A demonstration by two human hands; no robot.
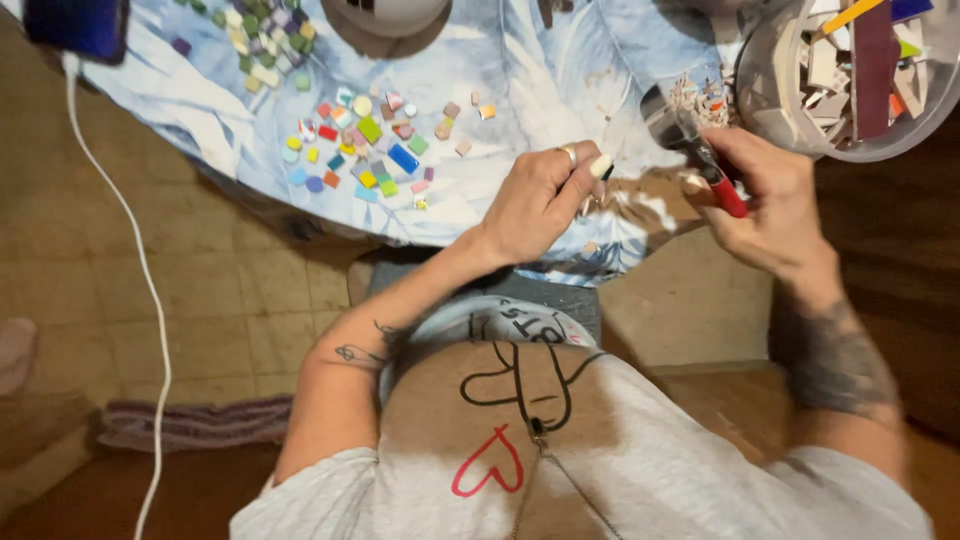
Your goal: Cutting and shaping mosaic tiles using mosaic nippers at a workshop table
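Observation:
My right hand (pixel 765 205) grips a nipper tool with red handles (pixel 722 185); its dark round head (pixel 665 115) points up toward the table's edge. My left hand (pixel 540 200), a ring on one finger, pinches a small pale tile piece (pixel 601 167) just left of the tool head. Both hands hover over the near edge of a round table covered in a pale blue and white patterned cloth (pixel 540 70).
Several small coloured mosaic tiles (pixel 365 150) lie scattered on the cloth to the left, more pastel ones (pixel 265 35) further back. A clear tub of tile shards (pixel 860 70) stands at right. A blue phone (pixel 78 25) with a white cable (pixel 150 300) sits far left.

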